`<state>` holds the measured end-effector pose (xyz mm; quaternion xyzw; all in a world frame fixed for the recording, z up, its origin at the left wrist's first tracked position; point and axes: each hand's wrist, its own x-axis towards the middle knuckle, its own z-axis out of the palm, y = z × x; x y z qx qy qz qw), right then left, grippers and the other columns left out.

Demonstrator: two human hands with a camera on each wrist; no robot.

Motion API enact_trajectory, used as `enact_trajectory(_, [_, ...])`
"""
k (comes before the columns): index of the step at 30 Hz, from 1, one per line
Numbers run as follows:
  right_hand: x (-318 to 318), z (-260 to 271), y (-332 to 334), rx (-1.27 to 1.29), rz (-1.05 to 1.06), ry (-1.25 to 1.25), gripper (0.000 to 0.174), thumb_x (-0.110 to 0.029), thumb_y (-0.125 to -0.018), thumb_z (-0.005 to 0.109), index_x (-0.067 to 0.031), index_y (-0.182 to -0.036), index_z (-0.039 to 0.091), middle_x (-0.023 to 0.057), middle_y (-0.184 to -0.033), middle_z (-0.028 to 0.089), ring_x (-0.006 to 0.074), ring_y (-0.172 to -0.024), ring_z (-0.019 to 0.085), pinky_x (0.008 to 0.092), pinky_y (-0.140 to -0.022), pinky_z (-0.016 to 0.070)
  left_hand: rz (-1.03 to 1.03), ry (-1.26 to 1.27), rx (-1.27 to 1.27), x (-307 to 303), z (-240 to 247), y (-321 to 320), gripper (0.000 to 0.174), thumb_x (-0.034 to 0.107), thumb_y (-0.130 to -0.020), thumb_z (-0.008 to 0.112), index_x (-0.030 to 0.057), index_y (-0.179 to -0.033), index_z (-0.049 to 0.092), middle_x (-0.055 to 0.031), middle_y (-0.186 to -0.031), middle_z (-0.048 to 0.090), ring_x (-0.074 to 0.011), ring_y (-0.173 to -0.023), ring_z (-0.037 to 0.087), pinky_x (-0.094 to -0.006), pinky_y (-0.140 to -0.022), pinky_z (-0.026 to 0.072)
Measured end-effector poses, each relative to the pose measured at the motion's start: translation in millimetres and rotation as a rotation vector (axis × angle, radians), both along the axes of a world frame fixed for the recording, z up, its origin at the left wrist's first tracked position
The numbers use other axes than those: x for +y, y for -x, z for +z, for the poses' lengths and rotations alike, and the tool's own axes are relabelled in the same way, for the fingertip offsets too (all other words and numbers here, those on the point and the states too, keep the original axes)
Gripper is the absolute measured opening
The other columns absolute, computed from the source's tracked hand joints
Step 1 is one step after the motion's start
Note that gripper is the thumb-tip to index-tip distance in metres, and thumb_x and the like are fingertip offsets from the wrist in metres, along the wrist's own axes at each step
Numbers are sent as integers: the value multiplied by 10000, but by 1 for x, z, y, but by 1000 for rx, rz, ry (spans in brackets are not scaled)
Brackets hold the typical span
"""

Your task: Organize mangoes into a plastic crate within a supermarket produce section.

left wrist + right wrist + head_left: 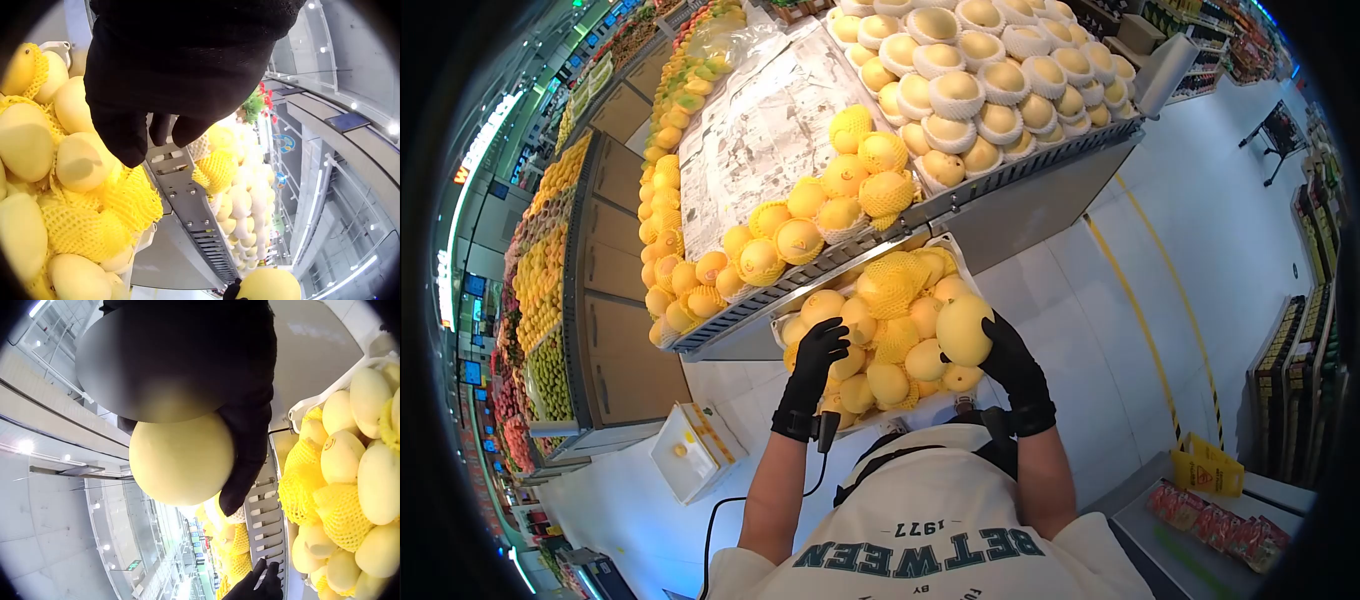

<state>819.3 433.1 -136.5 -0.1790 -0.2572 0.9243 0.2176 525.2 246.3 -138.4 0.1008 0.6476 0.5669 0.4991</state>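
My right hand [1017, 366], in a black glove, grips a smooth yellow melon [965, 330] at the right side of the crate. In the right wrist view the melon [181, 459] sits against the palm, with a finger along its side. My left hand [818, 352], also gloved in black, hovers over the left part of the crate, fingers loosely bent and holding nothing. Beneath both hands a white crate [960, 262] is heaped with yellow melons [888, 384], some bare and some wrapped in yellow foam netting [897, 340].
Beyond the crate stands a display stand with a slatted edge [800, 290], netted melons [798, 240] along its front. Pale fruit in white foam nets [955, 95] is piled at its right. A white bin [690, 455] stands on the floor at left; a yellow sign [1206, 466] is at right.
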Motion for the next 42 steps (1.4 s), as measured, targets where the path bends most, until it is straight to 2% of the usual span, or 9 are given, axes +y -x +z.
enact_trajectory(4, [7, -5, -10, -6, -71, 90, 621, -388, -958, 570, -24, -1416, 362, 125, -1289, 518, 244, -1188, 529, 407, -993, 470, -37, 53, 15, 17, -24, 7, 358, 135, -926, 602, 52, -1269, 545, -76, -964, 659, -143, -708, 610, -244, -603, 492])
enact_trajectory(7, [14, -20, -17, -68, -124, -82, 627, -390, -939, 601, -36, -1404, 375, 123, -1272, 519, 232, -1167, 532, 397, -977, 474, -21, 82, 18, 40, -30, 0, 384, 140, -933, 595, 67, -1302, 520, -78, -920, 652, -133, -670, 598, -231, -554, 468])
enact_trajectory(14, [31, -28, -32, -196, -160, -290, 629, -309, -895, 657, -43, -1397, 385, 120, -1271, 518, 226, -1159, 529, 387, -967, 477, -50, 61, 5, 73, -71, -4, 459, 170, -962, 557, 89, -1394, 425, -166, -1002, 684, -127, -625, 560, -227, -506, 441])
enact_trajectory(20, [36, -16, -36, -214, -118, -245, 627, -300, -893, 658, -33, -1392, 389, 120, -1258, 535, 226, -1139, 548, 386, -960, 483, -97, 112, -227, 88, -69, 1, 338, 241, -968, 539, 83, -1265, 513, -140, -1039, 693, -129, -611, 551, -218, -498, 429])
enact_trajectory(25, [32, -12, -25, -252, -165, -360, 601, -297, -895, 658, -26, -1374, 415, 120, -1233, 554, 214, -1120, 562, 378, -953, 489, -57, 116, -47, 79, -41, -3, 278, 246, -953, 552, 64, -1161, 581, -106, -1031, 699, -117, -649, 588, -204, -495, 434])
enact_trajectory(32, [21, -9, -2, -197, -93, -226, 589, -292, -908, 651, -19, -1375, 417, 122, -1239, 554, 217, -1126, 563, 372, -961, 482, -127, 50, 309, 61, 25, -8, 253, 241, -939, 573, 29, -1058, 641, -94, -939, 709, -114, -651, 611, -222, -475, 435])
enact_trajectory(35, [11, 8, 11, -124, -73, -126, 585, -262, -910, 653, -17, -1382, 409, 122, -1253, 550, 231, -1146, 557, 379, -977, 477, -61, 47, 407, 44, 41, -6, 233, 239, -930, 598, 29, -1010, 659, -76, -883, 704, -122, -657, 618, -239, -516, 459])
enact_trajectory(37, [5, 10, 21, -74, -57, -70, 591, -241, -906, 660, -15, -1387, 402, 121, -1261, 547, 239, -1165, 550, 384, -990, 471, -81, 38, 696, 28, 36, 1, 226, 240, -899, 642, 35, -990, 665, -69, -865, 696, -134, -667, 622, -259, -573, 484])
enact_trajectory(42, [-12, 17, 41, -104, -27, -210, 598, -184, -885, 673, -14, -1390, 400, 117, -1268, 546, 246, -1169, 551, 389, -995, 472, -86, 194, 1036, -6, 66, 7, 265, 157, -785, 743, 50, -1013, 662, -101, -875, 684, -213, -787, 662, -320, -764, 528])
